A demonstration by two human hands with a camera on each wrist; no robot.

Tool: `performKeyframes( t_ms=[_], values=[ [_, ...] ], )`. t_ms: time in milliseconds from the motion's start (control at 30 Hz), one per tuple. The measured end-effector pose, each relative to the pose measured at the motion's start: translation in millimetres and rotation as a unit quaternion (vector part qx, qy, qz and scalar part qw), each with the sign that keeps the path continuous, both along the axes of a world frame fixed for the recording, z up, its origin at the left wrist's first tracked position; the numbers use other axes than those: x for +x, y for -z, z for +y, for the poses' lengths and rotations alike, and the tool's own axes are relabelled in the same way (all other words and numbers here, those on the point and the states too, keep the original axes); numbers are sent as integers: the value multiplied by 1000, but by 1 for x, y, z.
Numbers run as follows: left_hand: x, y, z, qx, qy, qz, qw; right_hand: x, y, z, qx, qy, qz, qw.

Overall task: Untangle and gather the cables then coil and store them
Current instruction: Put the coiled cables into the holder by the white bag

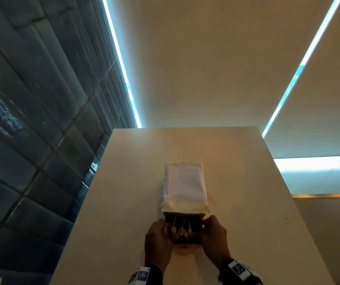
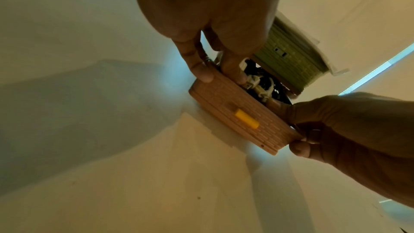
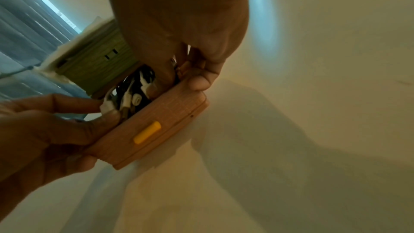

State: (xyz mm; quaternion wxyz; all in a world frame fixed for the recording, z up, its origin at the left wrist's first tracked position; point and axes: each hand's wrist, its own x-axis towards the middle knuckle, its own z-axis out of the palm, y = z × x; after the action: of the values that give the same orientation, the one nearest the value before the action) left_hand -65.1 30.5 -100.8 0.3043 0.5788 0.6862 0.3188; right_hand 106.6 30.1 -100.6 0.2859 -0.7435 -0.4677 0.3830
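A tan storage box (image 2: 224, 98) with a yellow latch (image 2: 246, 119) lies on the white table (image 1: 124, 202), near its front edge. Its green lid (image 2: 291, 59), white on the outside (image 1: 185, 186), stands raised behind it. Black and white cables (image 1: 180, 226) with white plugs (image 3: 134, 95) fill the box and rise above its rim. My left hand (image 1: 165, 229) grips the box's left end, with fingertips (image 2: 235, 77) on the cables. My right hand (image 1: 205, 225) grips the right end, fingers curled over the rim (image 3: 197, 82).
The table's left edge (image 1: 87, 194) runs close to a dark tiled wall (image 1: 31, 120). Bare tabletop lies on both sides of the box and beyond the lid. Light-coloured blinds (image 1: 206, 58) hang behind the table.
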Motion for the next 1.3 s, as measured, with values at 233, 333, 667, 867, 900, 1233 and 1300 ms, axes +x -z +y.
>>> performKeyframes(
  t_ms=[233, 333, 667, 867, 900, 1233, 1300],
  values=[
    [3, -3, 15, 8, -18, 7, 1000, 1, 6, 15, 111, -26, -63, 991],
    [1, -4, 13, 19, 13, 14, 1000, 2, 0, 6, 113, -47, -84, 989],
    [4, -3, 24, 36, 26, -7, 999, 2, 4, 27, 0, 107, 14, 994],
    [4, 4, 31, 33, -67, -70, 995, 5, -3, 29, -27, 126, 75, 989],
    [-1, 7, 31, 22, -63, -75, 995, 8, -3, 27, -28, 108, 97, 989],
    [-30, -6, 64, -46, 173, 105, 978, 18, -8, 37, 41, -148, -90, 984],
    [-29, -9, 69, -56, 150, 140, 977, 16, -8, 42, 21, -126, -110, 986]
  ],
)
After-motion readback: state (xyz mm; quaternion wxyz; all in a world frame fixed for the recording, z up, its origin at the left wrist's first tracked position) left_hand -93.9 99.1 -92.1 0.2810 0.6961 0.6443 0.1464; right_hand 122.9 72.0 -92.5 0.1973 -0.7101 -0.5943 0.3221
